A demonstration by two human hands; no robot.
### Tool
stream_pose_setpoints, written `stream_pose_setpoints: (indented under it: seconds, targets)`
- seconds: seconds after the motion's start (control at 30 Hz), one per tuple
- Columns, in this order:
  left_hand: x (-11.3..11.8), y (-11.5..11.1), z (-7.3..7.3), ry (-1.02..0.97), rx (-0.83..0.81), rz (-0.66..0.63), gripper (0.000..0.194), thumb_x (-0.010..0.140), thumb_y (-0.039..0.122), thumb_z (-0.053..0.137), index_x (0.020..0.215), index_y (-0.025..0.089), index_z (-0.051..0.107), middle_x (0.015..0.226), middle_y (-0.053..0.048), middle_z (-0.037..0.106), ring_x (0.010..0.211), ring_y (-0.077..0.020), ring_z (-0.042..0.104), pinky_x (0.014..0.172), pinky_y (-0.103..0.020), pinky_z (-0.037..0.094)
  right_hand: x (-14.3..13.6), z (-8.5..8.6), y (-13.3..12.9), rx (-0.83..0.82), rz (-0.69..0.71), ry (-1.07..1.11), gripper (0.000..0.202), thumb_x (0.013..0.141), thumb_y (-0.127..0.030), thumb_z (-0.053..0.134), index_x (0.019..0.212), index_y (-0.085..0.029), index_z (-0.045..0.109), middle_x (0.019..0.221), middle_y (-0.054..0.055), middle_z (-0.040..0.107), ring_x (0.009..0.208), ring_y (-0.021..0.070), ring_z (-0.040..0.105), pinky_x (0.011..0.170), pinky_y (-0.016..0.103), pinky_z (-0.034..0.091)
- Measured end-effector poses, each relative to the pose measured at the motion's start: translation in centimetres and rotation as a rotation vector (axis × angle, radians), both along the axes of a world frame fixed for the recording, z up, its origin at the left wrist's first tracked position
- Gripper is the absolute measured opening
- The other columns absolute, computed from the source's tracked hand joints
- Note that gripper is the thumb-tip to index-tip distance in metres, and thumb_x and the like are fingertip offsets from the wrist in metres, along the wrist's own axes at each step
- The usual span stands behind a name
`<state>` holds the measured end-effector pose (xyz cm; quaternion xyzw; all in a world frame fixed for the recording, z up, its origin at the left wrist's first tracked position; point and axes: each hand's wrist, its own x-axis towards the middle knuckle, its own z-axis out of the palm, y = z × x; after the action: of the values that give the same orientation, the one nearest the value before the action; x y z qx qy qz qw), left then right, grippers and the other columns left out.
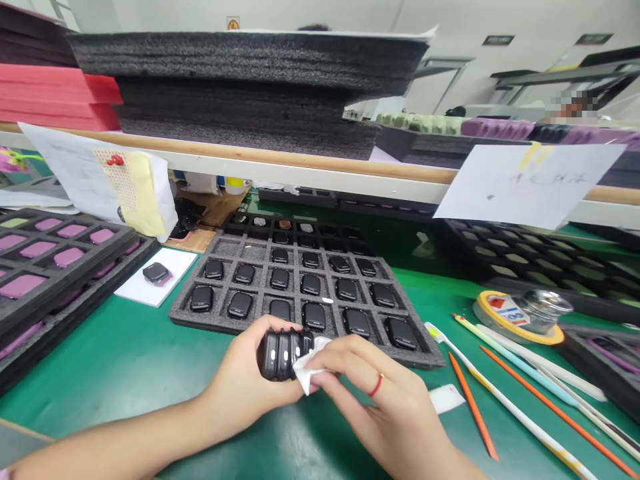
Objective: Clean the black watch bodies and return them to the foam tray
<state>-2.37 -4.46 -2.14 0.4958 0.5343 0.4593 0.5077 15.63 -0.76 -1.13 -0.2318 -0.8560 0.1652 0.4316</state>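
A row of black watch-like devices [281, 355] is being gripped by the left hand [243, 377], thumb and fingers wrapped around it, over the green table [125, 367]! The devices are being held side by side, packed tightly in the curve between thumb and fingers; their exact count is being hidden by what covers the far end. And from the other side, a white cloth [305, 373] is being pinched by the right hand [380, 397], thumb and fingertips clamped together on it, and it is being held right against the row's right end! So the row is being flanked: left palm on one side, cloth and right fingertips on the other. A red ring [378, 385] is being worn on a right finger. Just beyond both hands, more devices are being cradled in the compartments of a dark foam tray [205, 323], its near edge being partly covered. Beside the right hand, a white slip [447, 399] is being partly hidden.
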Motion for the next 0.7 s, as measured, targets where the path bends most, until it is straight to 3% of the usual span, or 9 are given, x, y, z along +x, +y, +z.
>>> stream_pose_setpoints:
  seconds: [0.17,0.33,0.5,0.63,0.7]
  targets:
    - [0.2,0.0,-0.3,0.033,-0.035,-0.049,0.05,0.058,0.024,0.087,0.1,0.021,0.06,0.099,-0.001,0.069,0.088,-0.0195,0.063,0.079,-0.03,0.05,0.4,0.7,0.9,-0.052,-0.047,-0.011,0.012,0.089,-0.008,0.065,0.091,-0.018,0.07,0.082,0.004,0.07,0.073,0.0135,0.069,0.068,0.022,0.057]
    - [0.3,0.1,-0.3,-0.014,-0.008,-0.041,0.052,0.059,0.026,0.087,0.103,0.022,0.059,0.097,0.0,0.071,0.088,-0.0191,0.064,0.08,-0.029,0.05,0.6,0.9,-0.3,-0.155,0.103,-0.045,0.016,0.09,-0.006,0.063,0.091,-0.021,0.069,0.083,0.001,0.07,0.074,0.012,0.068,0.069,0.021,0.057]
    - [0.6,-0.5,0.2,0.09,-0.068,-0.129,0.049,0.059,0.028,0.087,0.098,0.023,0.057,0.084,0.003,0.065,0.073,-0.0152,0.057,0.066,-0.025,0.047,0.6,-0.4,1.1,-0.039,-0.051,0.036,0.016,0.09,-0.007,0.062,0.096,-0.021,0.068,0.085,0.003,0.07,0.076,0.0146,0.069,0.07,0.025,0.058]
    - [0.7,-0.6,0.2,0.086,-0.107,-0.151,0.052,0.058,0.029,0.088,0.099,0.023,0.056,0.088,0.003,0.066,0.075,-0.0154,0.057,0.068,-0.026,0.047,1.2,-0.2,1.6,-0.147,-0.102,0.055,0.013,0.092,-0.01,0.062,0.091,-0.021,0.068,0.08,0.001,0.07,0.071,0.0134,0.068,0.065,0.023,0.056]
    - [0.6,-0.4,0.0,0.069,-0.082,-0.126,0.05,0.058,0.028,0.087,0.098,0.022,0.058,0.093,0.001,0.067,0.081,-0.0167,0.06,0.072,-0.026,0.048,1.5,0.4,0.9,-0.202,-0.037,0.062,0.011,0.091,-0.012,0.064,0.09,-0.022,0.067,0.079,-0.001,0.07,0.072,0.0124,0.067,0.067,0.023,0.055]
